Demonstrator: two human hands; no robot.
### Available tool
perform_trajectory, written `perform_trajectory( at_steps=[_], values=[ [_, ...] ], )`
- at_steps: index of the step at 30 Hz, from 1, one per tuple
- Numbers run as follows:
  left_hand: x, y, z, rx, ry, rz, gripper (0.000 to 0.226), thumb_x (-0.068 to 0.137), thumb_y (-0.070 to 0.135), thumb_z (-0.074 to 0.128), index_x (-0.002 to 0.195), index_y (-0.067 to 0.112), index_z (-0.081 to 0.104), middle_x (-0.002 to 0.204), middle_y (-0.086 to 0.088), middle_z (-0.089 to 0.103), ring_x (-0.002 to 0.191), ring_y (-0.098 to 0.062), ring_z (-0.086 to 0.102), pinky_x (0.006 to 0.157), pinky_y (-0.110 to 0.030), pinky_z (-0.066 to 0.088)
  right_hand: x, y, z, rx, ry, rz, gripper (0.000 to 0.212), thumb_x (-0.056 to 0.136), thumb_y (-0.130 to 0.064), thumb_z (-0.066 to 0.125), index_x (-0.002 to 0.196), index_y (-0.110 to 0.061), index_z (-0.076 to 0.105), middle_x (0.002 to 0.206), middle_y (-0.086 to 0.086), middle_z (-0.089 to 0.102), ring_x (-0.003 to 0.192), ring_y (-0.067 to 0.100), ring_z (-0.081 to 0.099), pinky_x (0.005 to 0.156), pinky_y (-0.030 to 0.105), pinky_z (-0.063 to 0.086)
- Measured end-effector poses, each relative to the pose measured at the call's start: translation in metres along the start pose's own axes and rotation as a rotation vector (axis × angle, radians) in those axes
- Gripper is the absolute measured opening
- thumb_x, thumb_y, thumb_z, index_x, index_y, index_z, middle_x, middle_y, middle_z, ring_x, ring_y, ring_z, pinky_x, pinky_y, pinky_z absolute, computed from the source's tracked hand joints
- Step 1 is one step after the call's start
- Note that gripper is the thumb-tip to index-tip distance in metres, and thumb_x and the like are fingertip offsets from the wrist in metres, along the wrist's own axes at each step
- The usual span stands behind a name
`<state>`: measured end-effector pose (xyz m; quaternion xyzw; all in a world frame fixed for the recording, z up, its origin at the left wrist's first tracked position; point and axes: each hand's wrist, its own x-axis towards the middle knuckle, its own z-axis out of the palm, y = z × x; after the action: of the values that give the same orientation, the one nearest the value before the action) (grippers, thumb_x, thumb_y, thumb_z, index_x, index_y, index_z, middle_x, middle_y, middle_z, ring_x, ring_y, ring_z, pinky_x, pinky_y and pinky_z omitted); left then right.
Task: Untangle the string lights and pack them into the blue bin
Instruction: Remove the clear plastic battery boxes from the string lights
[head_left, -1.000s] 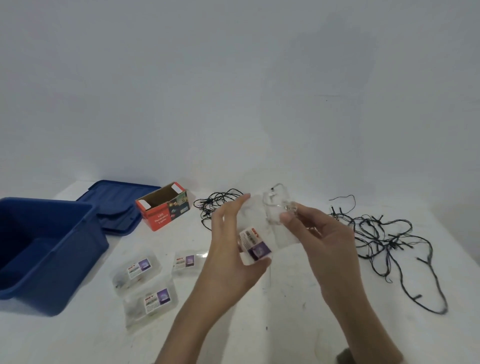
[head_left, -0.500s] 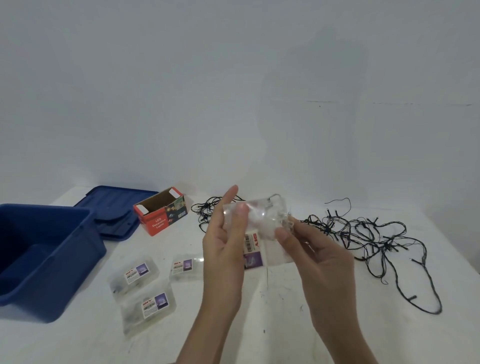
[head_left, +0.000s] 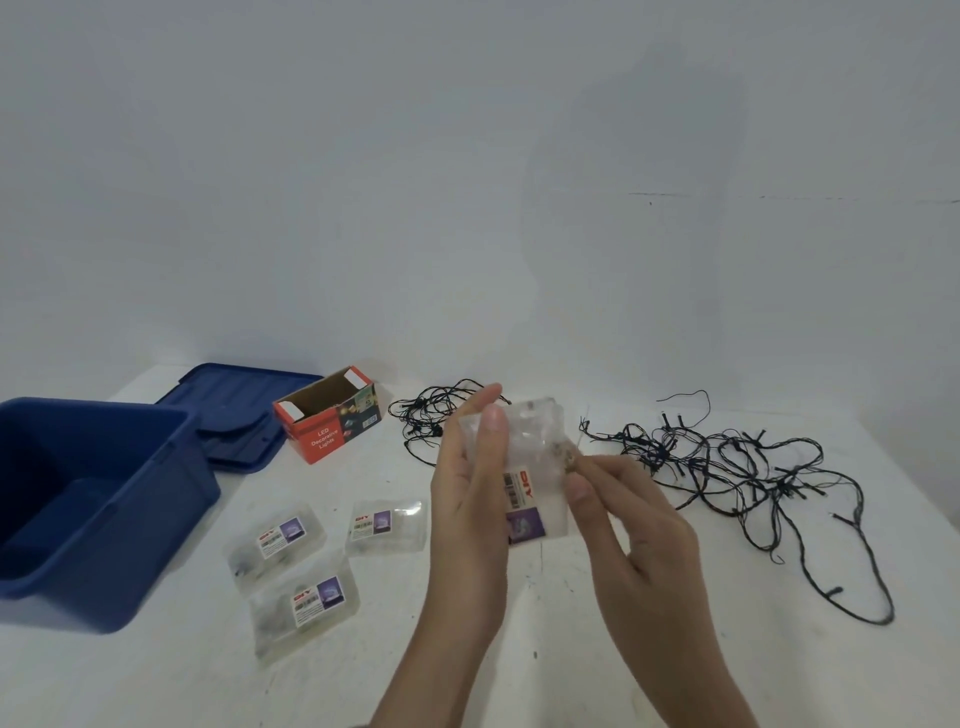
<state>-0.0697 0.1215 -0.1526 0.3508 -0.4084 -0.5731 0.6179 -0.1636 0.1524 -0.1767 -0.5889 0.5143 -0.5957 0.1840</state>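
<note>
String lights (head_left: 727, 467) lie in a loose black tangle on the right side of the white table (head_left: 571, 649), well apart from the blue bin (head_left: 104, 509) at the left edge. The tangle's long axis runs left to right, and one stray end trails toward the near right corner. A smaller bundle (head_left: 431, 421) of the same wire sits at the back, behind the hands.

Between tangle and bin the left hand (head_left: 467, 509) and right hand (head_left: 623, 525) hold up a clear plastic packet (head_left: 530, 467) above the table. The left thumb and nearly straight fingers pinch its left side; the right thumb and forefinger pinch its right edge, by a small coil of wire inside. The packet stands upright, long axis vertical, label facing the camera.

Three more packets (head_left: 306, 603) lie flat just beside the bin, which sits open side up. Its lid (head_left: 234, 410) lies behind it, touching an open orange box (head_left: 327, 415) that lies on its side.
</note>
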Motion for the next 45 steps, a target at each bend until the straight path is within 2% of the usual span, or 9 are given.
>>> perform_trajectory(
  at_steps=[6,11,17,21,25,30,37,41,45],
  values=[
    [-0.003,0.001,-0.001,-0.048,0.004,-0.063,0.039,0.08,0.047,0.05,0.114,0.029,0.061,0.106,-0.007,0.068,0.097,-0.025,0.067,0.087,-0.048,0.051,-0.004,-0.004,0.001,0.111,0.107,-0.017,0.025,0.084,-0.041,0.054,0.106,-0.039,0.065,0.09,-0.009,0.067,0.079,0.01,0.063,0.072,0.013,0.046],
    [-0.002,0.0,-0.001,-0.027,-0.066,-0.092,0.037,0.078,0.049,0.051,0.11,0.032,0.061,0.091,0.002,0.069,0.083,-0.019,0.065,0.073,-0.039,0.049,-0.006,-0.008,-0.002,0.097,-0.03,-0.006,0.03,0.089,-0.049,0.045,0.094,-0.034,0.071,0.092,-0.01,0.052,0.089,0.011,0.056,0.075,0.009,0.04],
    [-0.003,0.004,-0.004,-0.121,-0.022,-0.145,0.043,0.082,0.044,0.058,0.112,0.013,0.06,0.084,-0.003,0.069,0.074,-0.018,0.066,0.066,-0.031,0.055,-0.003,-0.011,-0.013,0.028,-0.195,0.048,0.041,0.084,-0.07,0.035,0.107,-0.052,0.064,0.101,-0.011,0.047,0.096,0.011,0.049,0.079,0.009,0.036],
    [-0.004,0.005,-0.003,-0.17,-0.025,-0.217,0.052,0.077,0.047,0.053,0.105,0.005,0.063,0.078,-0.009,0.068,0.063,-0.019,0.064,0.054,-0.027,0.055,0.002,-0.009,-0.019,0.163,-0.089,0.148,0.044,0.071,-0.058,0.055,0.114,-0.052,0.055,0.102,-0.011,0.057,0.089,0.006,0.057,0.077,0.013,0.044],
    [-0.004,0.005,-0.003,-0.157,-0.01,-0.213,0.055,0.076,0.049,0.051,0.108,0.005,0.063,0.081,-0.011,0.066,0.064,-0.022,0.064,0.058,-0.037,0.057,0.005,-0.005,-0.027,0.611,-0.191,0.342,0.071,0.053,-0.054,0.082,0.117,-0.04,0.057,0.097,0.008,0.068,0.076,0.018,0.062,0.068,0.028,0.05],
    [-0.002,0.008,-0.002,-0.178,0.006,-0.215,0.047,0.083,0.049,0.048,0.105,0.013,0.068,0.081,-0.008,0.067,0.065,-0.017,0.064,0.058,-0.029,0.056,0.008,-0.01,-0.04,0.494,-0.344,0.227,0.047,0.06,-0.052,0.078,0.098,-0.028,0.065,0.102,0.009,0.065,0.085,0.016,0.059,0.072,0.026,0.048],
    [-0.004,0.007,0.005,-0.088,-0.006,-0.184,0.07,0.067,0.055,0.052,0.111,0.002,0.061,0.077,-0.007,0.066,0.06,-0.016,0.063,0.049,-0.025,0.051,0.007,-0.007,-0.03,0.486,-0.162,0.278,0.057,0.061,-0.016,0.077,0.114,-0.031,0.061,0.085,0.002,0.064,0.073,0.011,0.058,0.065,0.02,0.049],
    [-0.004,0.008,0.006,-0.076,0.005,-0.135,0.055,0.073,0.051,0.05,0.104,0.008,0.063,0.088,-0.013,0.065,0.079,-0.026,0.064,0.065,-0.036,0.055,0.003,-0.014,-0.023,0.344,-0.049,0.128,0.032,0.066,-0.025,0.073,0.098,-0.028,0.074,0.085,0.0,0.064,0.075,0.008,0.06,0.07,0.013,0.048],
    [-0.003,0.01,0.004,-0.066,0.028,-0.149,0.052,0.079,0.049,0.048,0.105,0.007,0.063,0.085,-0.011,0.068,0.076,-0.024,0.065,0.06,-0.032,0.056,0.001,-0.015,-0.023,0.378,0.09,0.124,0.028,0.074,-0.013,0.075,0.095,-0.031,0.073,0.09,0.003,0.07,0.074,0.007,0.062,0.072,0.012,0.049]
  ],
)
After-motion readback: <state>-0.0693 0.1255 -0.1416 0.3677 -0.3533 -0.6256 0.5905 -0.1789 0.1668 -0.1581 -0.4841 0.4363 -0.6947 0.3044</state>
